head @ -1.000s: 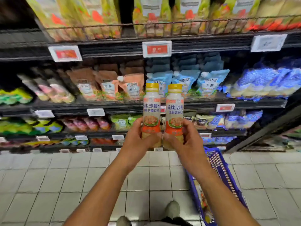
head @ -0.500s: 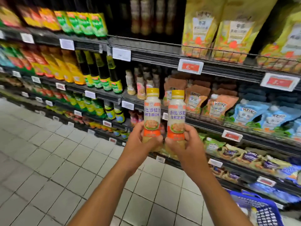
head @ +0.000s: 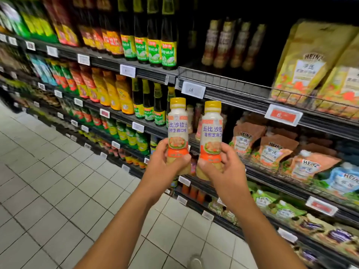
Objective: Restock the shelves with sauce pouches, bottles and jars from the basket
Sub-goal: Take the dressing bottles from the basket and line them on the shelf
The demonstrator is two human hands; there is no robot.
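Observation:
Two identical salad-dressing bottles with yellow caps and orange-white labels stand upright side by side in front of the shelves. My left hand [head: 167, 162] grips the left bottle [head: 177, 125] around its base. My right hand [head: 223, 171] grips the right bottle [head: 212, 131] the same way. Both bottles are level with a middle shelf where similar small bottles [head: 191, 119] stand just behind them. The basket is out of view.
Dark oil bottles [head: 155, 47] fill the upper shelf, with brown dressing bottles [head: 225, 45] to their right. Heinz pouches [head: 303, 61] sit behind wire rails [head: 252, 90] at right. Yellow and green bottles [head: 116, 94] line the left shelves. Tiled floor [head: 48, 171] spreads to the left.
My view has swung left and up along the aisle, closer to the shelves. The blue basket has left the frame. Both hands still hold the bottles, now slightly further apart.

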